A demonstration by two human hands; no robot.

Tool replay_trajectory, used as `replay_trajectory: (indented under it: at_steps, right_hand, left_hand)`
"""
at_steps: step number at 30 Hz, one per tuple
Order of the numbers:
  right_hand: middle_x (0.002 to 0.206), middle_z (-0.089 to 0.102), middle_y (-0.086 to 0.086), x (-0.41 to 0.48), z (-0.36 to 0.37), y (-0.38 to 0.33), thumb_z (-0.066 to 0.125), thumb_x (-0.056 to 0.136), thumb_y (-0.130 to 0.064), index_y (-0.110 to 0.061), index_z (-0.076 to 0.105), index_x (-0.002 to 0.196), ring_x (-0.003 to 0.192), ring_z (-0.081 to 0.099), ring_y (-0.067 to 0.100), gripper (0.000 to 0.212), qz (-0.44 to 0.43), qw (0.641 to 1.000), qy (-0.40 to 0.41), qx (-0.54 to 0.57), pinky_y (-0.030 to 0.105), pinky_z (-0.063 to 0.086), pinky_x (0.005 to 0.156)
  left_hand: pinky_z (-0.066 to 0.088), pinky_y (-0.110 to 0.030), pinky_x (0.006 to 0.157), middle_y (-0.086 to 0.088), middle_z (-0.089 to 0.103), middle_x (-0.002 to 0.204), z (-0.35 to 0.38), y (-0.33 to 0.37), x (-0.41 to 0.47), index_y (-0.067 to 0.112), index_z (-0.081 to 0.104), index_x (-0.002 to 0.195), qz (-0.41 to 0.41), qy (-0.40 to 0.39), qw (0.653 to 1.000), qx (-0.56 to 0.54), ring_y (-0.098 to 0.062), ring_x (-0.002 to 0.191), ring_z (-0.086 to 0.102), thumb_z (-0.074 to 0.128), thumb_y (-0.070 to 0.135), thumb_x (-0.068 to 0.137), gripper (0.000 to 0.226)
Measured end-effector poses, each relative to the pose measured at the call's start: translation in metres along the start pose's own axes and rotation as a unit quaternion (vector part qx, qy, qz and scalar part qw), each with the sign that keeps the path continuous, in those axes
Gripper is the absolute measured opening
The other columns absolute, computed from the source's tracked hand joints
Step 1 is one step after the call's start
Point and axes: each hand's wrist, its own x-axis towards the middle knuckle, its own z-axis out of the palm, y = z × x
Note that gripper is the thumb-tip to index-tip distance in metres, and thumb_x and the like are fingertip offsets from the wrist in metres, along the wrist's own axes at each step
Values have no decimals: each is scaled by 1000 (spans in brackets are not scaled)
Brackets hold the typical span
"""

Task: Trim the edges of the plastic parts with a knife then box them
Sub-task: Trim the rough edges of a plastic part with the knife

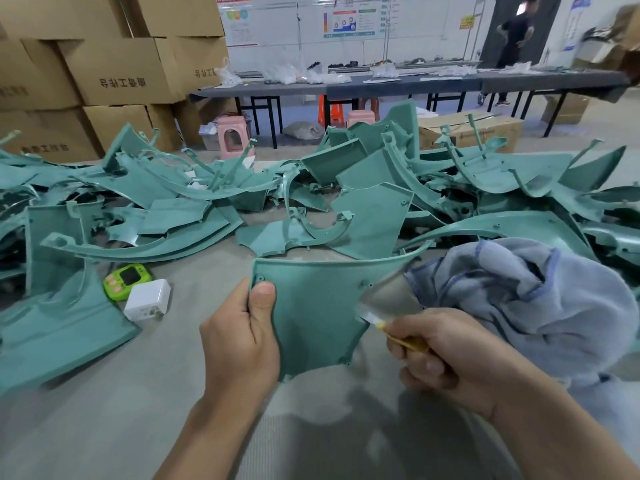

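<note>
A teal plastic panel [313, 311] stands upright in front of me, its inner side with small screw bosses facing me. My left hand [239, 337] grips its left edge, thumb on the face. My right hand [440, 355] is closed on a yellow-handled knife [403, 339]. The blade end [372, 318] sits at the panel's right edge and is blurred by motion. Several more teal parts [363, 199] lie heaped on the floor beyond.
A blue-grey cloth [519, 310] lies bunched at right. A green timer [127, 280] and a white charger [147, 299] sit on the floor at left. Cardboard boxes [114, 69] are stacked at back left. Long tables [381, 85] and a standing person [514, 39] are far behind.
</note>
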Motion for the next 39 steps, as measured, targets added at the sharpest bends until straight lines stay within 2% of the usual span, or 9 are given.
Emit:
replay_trajectory:
  at_steps: [3,7,10,14,17,21,26,32,39]
  right_hand:
    - [40,31,6,-1,-6,-3,58,95,-12,-3,57,60,32,22,14,37,-6,993,48,-110,18,14,36]
    - [39,29,5,2,-5,-1,56,97,-11,-3,58,57,30,17,13,42,-45,998,50,-13,19,17,38]
    - [39,31,5,3,-1,0,57,96,-13,-5,58,56,30,19,14,41,-28,998,18,-59,27,13,47]
    - [42,37,8,4,-11,-2,61,98,-17,-9,60,54,33,27,14,44,-95,980,102,-142,19,19,35]
    - [49,45,10,5,-8,1,61,99,-21,-9,68,62,43,35,16,40,-242,965,88,-39,19,27,39]
    - [62,64,13,4,10,1,72,89,-29,-10,80,79,56,53,19,23,-401,914,-12,-55,25,45,52]
    - [69,68,6,6,20,7,73,84,-25,-21,82,77,64,54,12,12,-390,904,-30,-170,25,43,62]
    - [60,59,14,11,20,8,73,90,-17,-15,77,69,55,48,9,21,-410,890,156,-121,27,41,55]
    - [65,68,7,12,27,12,77,86,-27,-26,80,76,58,57,11,11,-417,891,89,-157,24,46,57]
  left_hand:
    - [36,-14,54,8,55,79,-3,-3,1,22,40,67,14,-2,1000,6,-9,67,48,33,51,101,45]
    - [36,-13,55,9,54,77,-2,-3,3,22,37,66,17,-6,1000,15,-8,66,47,33,52,100,45]
    - [34,-12,51,11,51,66,1,-1,1,27,37,63,-3,-4,1000,-12,-3,58,44,36,51,101,45]
    - [33,-16,49,15,51,54,8,-2,7,13,48,59,-182,2,981,-67,-4,52,41,42,52,101,58]
    - [48,-30,55,7,63,57,12,1,13,11,68,70,-389,-57,901,-181,-16,58,59,55,45,101,48]
    - [33,-18,29,-3,50,43,16,22,10,8,61,83,-545,-118,764,-325,-14,26,43,56,38,103,37]
    - [22,-13,28,-1,36,41,15,27,11,9,51,87,-544,-173,753,-329,-12,23,31,47,34,107,33]
    - [14,-12,28,2,32,40,11,26,13,13,44,77,-545,-214,717,-379,-9,23,24,34,37,111,43]
    - [16,-12,27,-1,31,40,11,23,13,11,45,81,-539,-214,731,-359,-10,22,26,37,36,110,39]
